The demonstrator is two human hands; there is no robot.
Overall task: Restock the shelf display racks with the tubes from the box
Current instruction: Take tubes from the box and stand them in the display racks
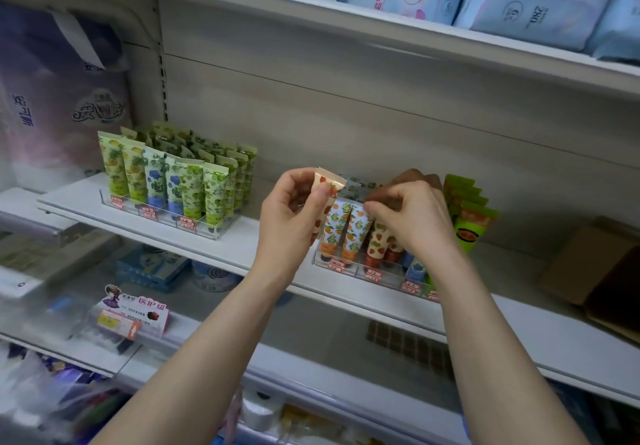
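Holding one peach-print tube [329, 183] in my left hand [294, 216], pinching it near the crimped top between thumb and fingers, just left of the right rack [360, 269] on the middle shelf [79, 198]. My right hand [415, 219] is curling over the racked tubes [346, 233], fingertips pinching at their crimped tops. Judging the handling: light, with a soft body that's going to dent if squeezed, and glossy, so likely a bit slippery. The flat crimp looks like the stiff part, so I'm gripping there. Counting: two racks, one tube in hand, six tubes across the left rack [162, 217] front. The right rack front is showing two orange-print and two strawberry-print; my hand is hiding the rest. The box [588, 264] is sitting far right on the shelf, contents not visible.
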